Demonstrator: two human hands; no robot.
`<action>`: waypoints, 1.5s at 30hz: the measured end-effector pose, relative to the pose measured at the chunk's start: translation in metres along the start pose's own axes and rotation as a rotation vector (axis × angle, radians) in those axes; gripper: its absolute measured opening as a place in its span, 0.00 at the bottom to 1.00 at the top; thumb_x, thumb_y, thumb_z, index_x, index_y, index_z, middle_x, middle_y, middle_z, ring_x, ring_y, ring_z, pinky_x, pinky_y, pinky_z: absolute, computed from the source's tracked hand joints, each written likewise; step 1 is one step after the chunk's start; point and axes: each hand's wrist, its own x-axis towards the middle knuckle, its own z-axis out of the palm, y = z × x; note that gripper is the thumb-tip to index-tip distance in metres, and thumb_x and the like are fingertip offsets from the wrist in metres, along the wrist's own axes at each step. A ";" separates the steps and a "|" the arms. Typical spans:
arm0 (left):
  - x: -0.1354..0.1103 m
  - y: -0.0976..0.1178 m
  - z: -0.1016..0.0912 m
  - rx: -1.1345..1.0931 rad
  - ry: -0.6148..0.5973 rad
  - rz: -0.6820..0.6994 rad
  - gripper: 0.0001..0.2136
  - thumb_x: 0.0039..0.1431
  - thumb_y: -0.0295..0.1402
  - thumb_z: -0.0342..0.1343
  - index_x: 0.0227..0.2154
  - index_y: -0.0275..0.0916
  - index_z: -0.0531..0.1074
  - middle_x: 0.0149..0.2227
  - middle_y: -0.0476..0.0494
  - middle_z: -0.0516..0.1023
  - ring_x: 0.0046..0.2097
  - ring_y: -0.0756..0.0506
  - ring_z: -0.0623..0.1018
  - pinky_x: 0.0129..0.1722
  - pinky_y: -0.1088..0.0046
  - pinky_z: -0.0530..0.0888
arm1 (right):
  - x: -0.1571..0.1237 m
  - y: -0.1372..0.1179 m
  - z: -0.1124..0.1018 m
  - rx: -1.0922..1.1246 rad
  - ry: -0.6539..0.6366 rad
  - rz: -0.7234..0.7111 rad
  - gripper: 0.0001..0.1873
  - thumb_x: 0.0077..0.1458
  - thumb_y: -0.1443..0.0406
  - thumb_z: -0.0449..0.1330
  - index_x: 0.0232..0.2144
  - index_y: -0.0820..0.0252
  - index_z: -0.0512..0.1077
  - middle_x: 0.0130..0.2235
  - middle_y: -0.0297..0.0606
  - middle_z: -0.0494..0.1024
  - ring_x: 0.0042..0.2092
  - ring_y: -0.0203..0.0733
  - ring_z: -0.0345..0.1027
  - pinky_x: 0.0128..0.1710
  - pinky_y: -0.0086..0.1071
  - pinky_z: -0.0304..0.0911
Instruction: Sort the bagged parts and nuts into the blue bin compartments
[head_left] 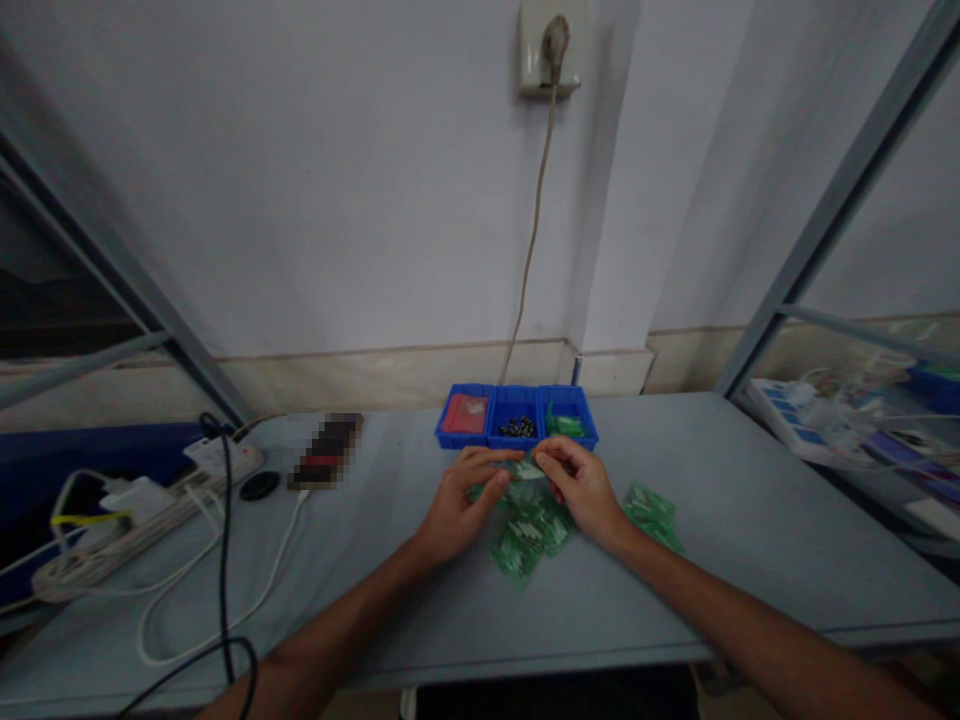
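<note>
Both of my hands meet over the middle of the table, just in front of three blue bins. Between them is a small green plastic bag (526,468). My left hand (466,500) has its thumb and fingers closed on the bag's left side. My right hand (579,485) pinches its right edge between thumb and fingers. Beneath the hands lies a pile of similar green bags (529,535) with whitish marks or contents. More green bags (651,515) rest beside my right wrist. What the held bag contains is too small to tell.
The left blue bin (442,438) holds red packets, the middle bin (513,442) small dark pieces, the right bin (583,410) green bags. A power strip (157,520), cables and a pixelated phone-like object (326,452) lie to the left. Metal posts flank the table.
</note>
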 end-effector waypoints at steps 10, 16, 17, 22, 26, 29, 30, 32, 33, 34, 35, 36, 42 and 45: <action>-0.004 -0.020 0.011 -0.032 0.065 -0.073 0.15 0.66 0.27 0.57 0.53 0.44 0.79 0.46 0.42 0.82 0.42 0.44 0.78 0.45 0.66 0.75 | 0.000 0.001 0.002 0.010 -0.031 0.016 0.19 0.65 0.45 0.62 0.40 0.53 0.73 0.26 0.29 0.70 0.20 0.36 0.60 0.18 0.29 0.57; -0.001 -0.023 0.010 -0.059 0.084 -0.129 0.10 0.69 0.37 0.59 0.48 0.42 0.80 0.43 0.43 0.80 0.43 0.44 0.77 0.43 0.68 0.74 | -0.001 0.003 0.004 -0.015 -0.134 0.078 0.22 0.67 0.44 0.58 0.35 0.55 0.72 0.26 0.30 0.73 0.21 0.36 0.62 0.19 0.29 0.59; 0.001 -0.023 0.008 -0.082 0.101 -0.150 0.10 0.70 0.40 0.59 0.43 0.41 0.81 0.42 0.43 0.79 0.43 0.44 0.77 0.43 0.69 0.74 | -0.002 0.003 0.005 -0.031 -0.131 0.072 0.22 0.68 0.44 0.58 0.35 0.55 0.72 0.26 0.30 0.72 0.21 0.35 0.62 0.19 0.28 0.58; 0.005 -0.028 0.008 -0.231 0.133 -0.285 0.18 0.68 0.49 0.59 0.31 0.38 0.76 0.31 0.48 0.74 0.34 0.46 0.75 0.33 0.73 0.71 | -0.006 0.000 0.004 -0.072 -0.116 -0.045 0.14 0.68 0.50 0.62 0.46 0.51 0.71 0.35 0.33 0.75 0.26 0.37 0.67 0.20 0.27 0.62; 0.004 -0.029 0.011 -0.306 0.126 -0.322 0.19 0.67 0.50 0.61 0.48 0.40 0.70 0.25 0.56 0.71 0.27 0.49 0.72 0.28 0.75 0.69 | -0.008 -0.004 0.003 -0.194 -0.209 -0.146 0.14 0.72 0.56 0.57 0.55 0.50 0.74 0.45 0.40 0.80 0.37 0.43 0.74 0.28 0.31 0.67; 0.003 -0.028 0.013 -0.346 0.122 -0.317 0.19 0.67 0.49 0.61 0.49 0.41 0.67 0.25 0.57 0.69 0.26 0.50 0.72 0.28 0.77 0.68 | -0.008 -0.006 0.002 -0.271 -0.202 -0.205 0.15 0.70 0.60 0.60 0.56 0.51 0.76 0.47 0.40 0.81 0.42 0.46 0.74 0.36 0.34 0.68; 0.003 -0.028 0.013 -0.342 0.113 -0.309 0.18 0.67 0.49 0.61 0.46 0.40 0.69 0.26 0.56 0.70 0.27 0.50 0.72 0.28 0.76 0.68 | -0.007 -0.006 0.002 -0.285 -0.194 -0.217 0.15 0.69 0.60 0.61 0.56 0.51 0.76 0.46 0.39 0.81 0.42 0.45 0.74 0.37 0.35 0.68; 0.002 -0.027 0.014 -0.319 0.090 -0.294 0.15 0.69 0.48 0.59 0.41 0.39 0.72 0.29 0.52 0.73 0.29 0.49 0.73 0.31 0.75 0.70 | -0.006 -0.007 0.001 -0.306 -0.176 -0.240 0.13 0.68 0.59 0.63 0.54 0.51 0.77 0.45 0.39 0.80 0.41 0.45 0.73 0.39 0.35 0.68; 0.002 -0.026 0.014 -0.310 0.081 -0.289 0.15 0.70 0.47 0.57 0.40 0.39 0.73 0.30 0.51 0.74 0.31 0.48 0.74 0.32 0.74 0.71 | -0.006 -0.008 0.001 -0.310 -0.164 -0.253 0.12 0.68 0.59 0.63 0.52 0.51 0.78 0.45 0.39 0.79 0.41 0.45 0.73 0.40 0.36 0.68; 0.001 -0.026 0.014 -0.303 0.072 -0.285 0.14 0.71 0.46 0.56 0.40 0.39 0.74 0.31 0.50 0.74 0.32 0.48 0.74 0.34 0.73 0.71 | -0.005 -0.008 0.001 -0.310 -0.153 -0.264 0.11 0.68 0.58 0.63 0.51 0.51 0.79 0.44 0.40 0.78 0.42 0.45 0.72 0.40 0.36 0.68; 0.001 -0.025 0.014 -0.298 0.063 -0.280 0.14 0.72 0.45 0.55 0.41 0.39 0.75 0.31 0.50 0.74 0.33 0.47 0.75 0.35 0.72 0.72 | -0.004 -0.009 0.000 -0.305 -0.143 -0.270 0.10 0.69 0.58 0.63 0.49 0.51 0.79 0.44 0.40 0.77 0.42 0.46 0.72 0.40 0.36 0.69; 0.000 -0.024 0.014 -0.293 0.054 -0.276 0.14 0.73 0.44 0.53 0.43 0.39 0.76 0.31 0.49 0.74 0.33 0.47 0.75 0.36 0.71 0.72 | -0.003 -0.009 0.000 -0.297 -0.137 -0.270 0.10 0.69 0.57 0.62 0.48 0.52 0.80 0.44 0.41 0.76 0.43 0.46 0.72 0.39 0.36 0.69; -0.006 -0.021 0.015 -0.157 -0.018 -0.258 0.10 0.72 0.37 0.53 0.49 0.40 0.74 0.35 0.48 0.76 0.35 0.47 0.75 0.35 0.72 0.71 | -0.001 -0.001 -0.001 -0.219 -0.074 -0.148 0.16 0.71 0.52 0.58 0.39 0.55 0.76 0.37 0.37 0.73 0.31 0.40 0.70 0.25 0.30 0.64; -0.008 -0.022 0.017 -0.091 -0.020 -0.198 0.22 0.66 0.30 0.58 0.61 0.43 0.67 0.41 0.48 0.74 0.34 0.48 0.73 0.34 0.73 0.71 | -0.002 0.003 0.001 -0.129 -0.082 -0.040 0.16 0.71 0.50 0.57 0.40 0.55 0.72 0.28 0.28 0.67 0.20 0.34 0.62 0.19 0.28 0.60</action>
